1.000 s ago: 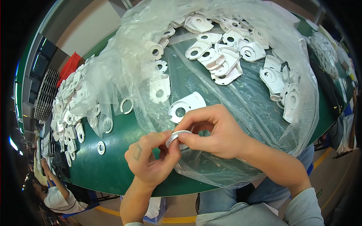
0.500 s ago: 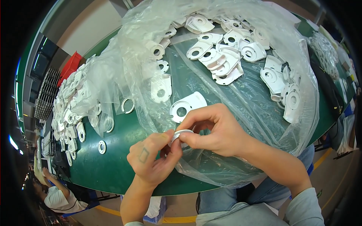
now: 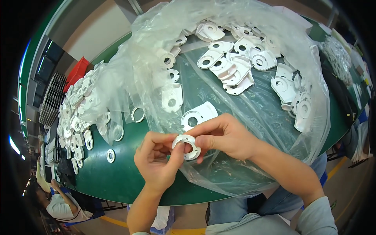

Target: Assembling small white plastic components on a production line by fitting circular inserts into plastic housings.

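Observation:
A white ring gear (image 3: 189, 155) with fine teeth round its edge is held between my two hands, its face tilted toward me. My left hand (image 3: 157, 158) pinches its left side, with the thumb lying across the front near the central hole. The thumb and fingers of my right hand (image 3: 225, 137) grip its upper right rim; some of those fingertips are hidden behind the ring. Just beyond my hands, a white plastic cover with a round hole (image 3: 203, 111) lies on the clear plastic sheet. It touches neither hand as far as I can see.
A large clear plastic bag (image 3: 149, 70) is spread over the green table (image 3: 98, 178), with several white covers (image 3: 235, 68) piled in it. Farther left are a heap of white parts (image 3: 78, 121), a loose white ring (image 3: 111, 156) and a red bin (image 3: 76, 73). Another person (image 3: 64, 203) sits at the far left.
The ring gear has turned from nearly edge-on to showing its face and hole. My left thumb has shifted onto its front. The view has moved slightly.

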Action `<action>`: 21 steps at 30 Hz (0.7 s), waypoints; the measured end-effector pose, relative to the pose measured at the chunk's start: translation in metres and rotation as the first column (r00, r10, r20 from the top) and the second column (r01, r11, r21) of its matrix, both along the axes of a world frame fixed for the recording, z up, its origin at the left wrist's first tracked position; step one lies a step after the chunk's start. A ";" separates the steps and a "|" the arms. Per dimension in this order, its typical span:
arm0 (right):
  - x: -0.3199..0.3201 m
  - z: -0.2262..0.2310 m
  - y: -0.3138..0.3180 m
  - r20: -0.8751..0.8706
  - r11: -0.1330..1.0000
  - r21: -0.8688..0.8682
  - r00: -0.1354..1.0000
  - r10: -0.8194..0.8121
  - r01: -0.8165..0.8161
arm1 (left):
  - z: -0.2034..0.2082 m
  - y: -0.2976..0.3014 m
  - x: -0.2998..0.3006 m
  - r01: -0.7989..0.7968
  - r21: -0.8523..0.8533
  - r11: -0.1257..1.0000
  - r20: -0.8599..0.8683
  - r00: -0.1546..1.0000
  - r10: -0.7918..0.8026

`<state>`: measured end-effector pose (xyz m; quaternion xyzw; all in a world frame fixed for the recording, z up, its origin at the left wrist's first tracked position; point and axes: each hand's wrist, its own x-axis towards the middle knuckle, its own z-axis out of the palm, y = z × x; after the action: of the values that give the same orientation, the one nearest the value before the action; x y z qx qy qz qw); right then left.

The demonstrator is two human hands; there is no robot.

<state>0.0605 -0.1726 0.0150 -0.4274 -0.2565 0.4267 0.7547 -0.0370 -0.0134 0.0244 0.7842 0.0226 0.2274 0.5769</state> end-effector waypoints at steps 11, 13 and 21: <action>0.002 -0.016 -0.001 -0.002 0.988 0.081 0.992 0.130 -0.129 | -0.005 0.002 -0.010 0.106 -0.075 0.991 0.127 0.987 -0.096; 0.001 -0.015 -0.001 -0.005 0.988 0.078 0.991 0.133 -0.132 | -0.007 0.005 -0.011 0.111 -0.053 0.992 0.132 0.986 -0.103; 0.005 -0.016 -0.001 0.023 0.988 0.091 0.992 0.125 -0.127 | -0.006 0.006 -0.002 0.150 0.121 0.981 0.197 0.965 -0.172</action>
<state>0.0658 -0.1733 -0.0010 -0.3786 -0.3089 0.4576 0.7429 -0.0393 -0.0077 0.0182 0.7848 -0.1132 0.2607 0.5508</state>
